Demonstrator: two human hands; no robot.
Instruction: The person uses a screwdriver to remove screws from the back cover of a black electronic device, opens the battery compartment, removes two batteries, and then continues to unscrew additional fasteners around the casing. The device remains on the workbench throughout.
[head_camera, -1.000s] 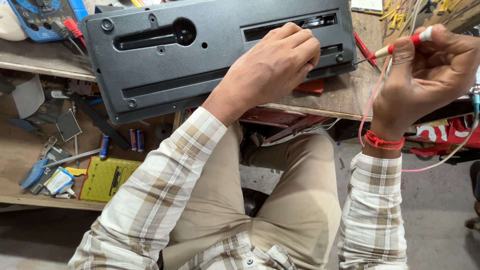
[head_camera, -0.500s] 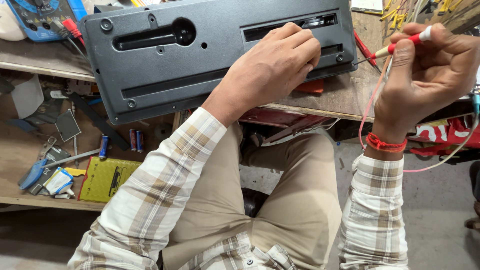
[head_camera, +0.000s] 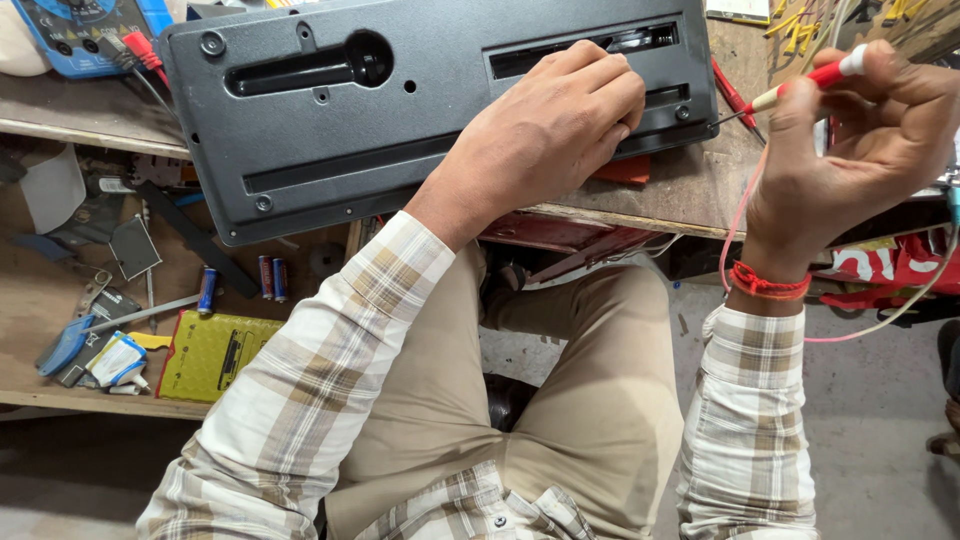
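**Probing a black casing on the tabletop**

A blue multimeter (head_camera: 70, 30) sits at the far left of the tabletop (head_camera: 690, 190). The long black plastic casing (head_camera: 420, 110) lies across it, underside up. The left hand (head_camera: 555, 125) presses down on it, fingers curled into the open slot. The right hand (head_camera: 865, 150) pinches a red test probe (head_camera: 805, 82), tip just beside the casing's right end. A firm brace and a steady tip likely serve best.

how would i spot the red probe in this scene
Start at the big black panel on the bench. Off its right end, the right hand pinches the red probe, a thin stick with a metal tip and trailing pink wire, unlike the loose red pen on the bench.
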